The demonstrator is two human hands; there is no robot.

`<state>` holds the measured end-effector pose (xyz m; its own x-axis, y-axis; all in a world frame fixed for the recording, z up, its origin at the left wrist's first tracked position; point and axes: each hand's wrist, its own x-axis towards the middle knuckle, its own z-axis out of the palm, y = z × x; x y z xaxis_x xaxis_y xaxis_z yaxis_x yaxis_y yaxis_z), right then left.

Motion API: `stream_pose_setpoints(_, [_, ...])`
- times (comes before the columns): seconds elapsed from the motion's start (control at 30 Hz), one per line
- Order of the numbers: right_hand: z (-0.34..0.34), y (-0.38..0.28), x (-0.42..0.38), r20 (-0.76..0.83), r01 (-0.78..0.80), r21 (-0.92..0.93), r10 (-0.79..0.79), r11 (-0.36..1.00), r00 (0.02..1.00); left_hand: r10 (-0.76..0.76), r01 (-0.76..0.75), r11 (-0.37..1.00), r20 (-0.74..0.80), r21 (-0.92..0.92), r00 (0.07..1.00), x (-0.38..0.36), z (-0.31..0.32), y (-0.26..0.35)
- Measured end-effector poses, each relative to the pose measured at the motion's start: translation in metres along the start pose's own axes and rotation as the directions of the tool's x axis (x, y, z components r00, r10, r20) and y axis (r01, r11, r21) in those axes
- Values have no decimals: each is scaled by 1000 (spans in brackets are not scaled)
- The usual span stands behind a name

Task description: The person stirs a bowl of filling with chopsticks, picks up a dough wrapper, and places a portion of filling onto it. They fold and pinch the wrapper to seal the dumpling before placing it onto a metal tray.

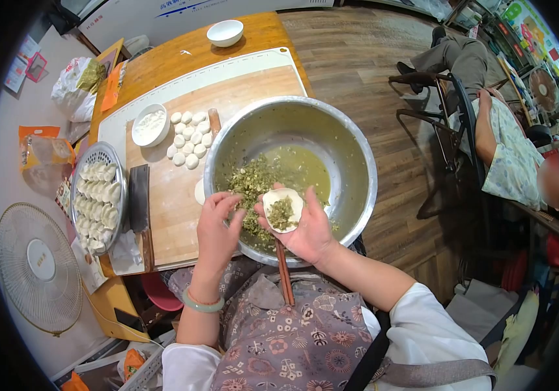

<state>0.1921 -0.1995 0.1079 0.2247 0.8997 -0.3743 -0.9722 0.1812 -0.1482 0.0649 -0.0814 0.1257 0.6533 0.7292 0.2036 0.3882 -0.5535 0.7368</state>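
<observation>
On the palm of my right hand [311, 229] lies a round white wrapper [290, 197] with chopped green filling [281, 211] on it. My left hand [219, 225] hovers just beside it, fingers apart and nothing visible in them. Both hands are over the near rim of a large metal bowl [356, 140] holding green filling and some liquid. Wooden chopsticks [285, 277] lean out over the bowl's near edge. Several dough pieces [189, 139] sit on the wooden board [175, 195], left of the bowl, beside a rolling pin [214, 122].
A tray [122, 171] of folded dumplings, a cleaver [139, 199] and a white bowl of flour [151, 125] are at the left. Another white bowl [225, 33] stands at the back. A fan [40, 260] is far left. A person [514, 156] sits in a chair at the right.
</observation>
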Motion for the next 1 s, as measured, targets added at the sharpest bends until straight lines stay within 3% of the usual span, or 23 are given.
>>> stream_pose_setpoints(0.03, [0, 0, 0, -19, 1, -14, -1, 1000, 1000, -1, 1, 1000, 0, 0, 1000, -2, -3, 7])
stream_pose_setpoints(0.1, [-1, 1, 0, 8, -5, -26, 6, 1000, 1000, 144, -140, 990, 140, -33, 980, -8, -5, 20])
stream_pose_setpoints(0.23, [4, 3, -2, 36, -53, -72, 55, 996, 998, 316, -325, 945, 147, 40, 937, -13, 3, 30])
stream_pose_setpoints(0.5, [1, 10, -4, 22, -66, -98, 69, 993, 997, 329, -346, 935, 161, 85, 930, -12, 10, 26])
stream_pose_setpoints(0.57, [2, 7, -4, 4, -75, -87, 76, 993, 997, 197, -189, 967, 36, -172, 980, -15, 3, 21])
stream_pose_setpoints(0.6, [2, 6, -4, 37, -67, -74, 70, 995, 997, 197, -188, 967, 39, -173, 980, -14, -1, 22])
stream_pose_setpoints(0.67, [4, 6, -4, 72, -61, -60, 66, 996, 995, 485, -494, 868, 135, 47, 864, -12, -10, 25])
stream_pose_setpoints(0.8, [8, 9, -7, 107, -133, -59, 138, 989, 985, 536, -549, 827, 125, 119, 835, -16, -6, 16])
stream_pose_setpoints(0.87, [3, 10, -8, 153, -160, -54, 167, 986, 974, 430, -429, 903, 40, -16, 902, -13, -4, 11])
stream_pose_setpoints(0.9, [0, 11, -9, 161, -73, -311, 128, 948, 979, 430, -429, 903, 39, -18, 902, -13, -3, 10])
stream_pose_setpoints(0.93, [-3, 12, -8, 179, 19, -544, 94, 839, 979, 331, -324, 938, 46, -124, 942, -14, -4, 8])
stream_pose_setpoints(0.97, [-6, 10, -6, 180, 19, -545, 95, 838, 979, 230, -210, 951, 66, -226, 971, -14, -4, 7])
stream_pose_setpoints(1.0, [-8, 7, -5, 234, 147, -753, 51, 641, 971, 228, -208, 952, 65, -225, 971, -15, -5, 8])
